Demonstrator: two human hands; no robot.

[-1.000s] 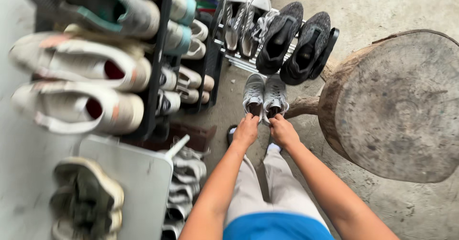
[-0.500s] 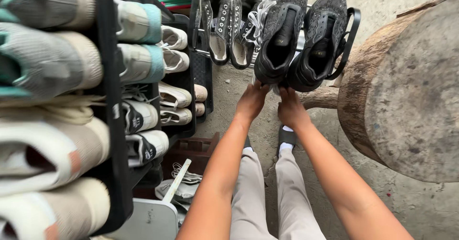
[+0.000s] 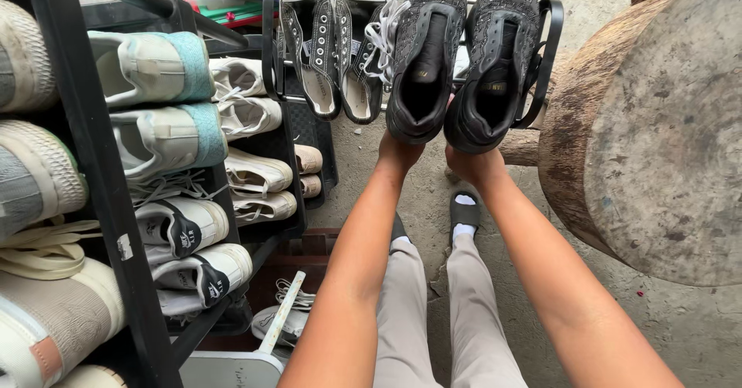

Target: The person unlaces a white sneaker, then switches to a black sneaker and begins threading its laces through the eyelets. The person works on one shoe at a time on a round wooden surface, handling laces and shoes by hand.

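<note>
The person stands before the shoe rack [image 3: 100, 202] with both arms stretched forward. The left hand [image 3: 399, 152] and the right hand [image 3: 473, 164] are at the heels of a pair of black knit sneakers [image 3: 464, 56], one hand under each shoe. The fingers are hidden behind the shoes, so I cannot tell how far they are closed or whether they really grip — only the backs of the hands and the wrists show.

The black sneakers sit with soles away from the viewer and openings facing up, side by side on a black wire holder [image 3: 550, 56], just right of a pair of black-and-white canvas sneakers [image 3: 328, 48] on the same rail.

Compared with a second ago, the hands have risen: then they were low, at a small pair of grey-and-white shoes on the ground, and now they are up at the black pair. The view also moved closer to the rack, so the pale shoes on its shelves fill the left side.

At the right stands a big round wooden stump [image 3: 657, 125], close beside the right forearm. Below, grey trousers and dark slippers [image 3: 465, 210] on the concrete floor [image 3: 696, 334] are visible.
</note>
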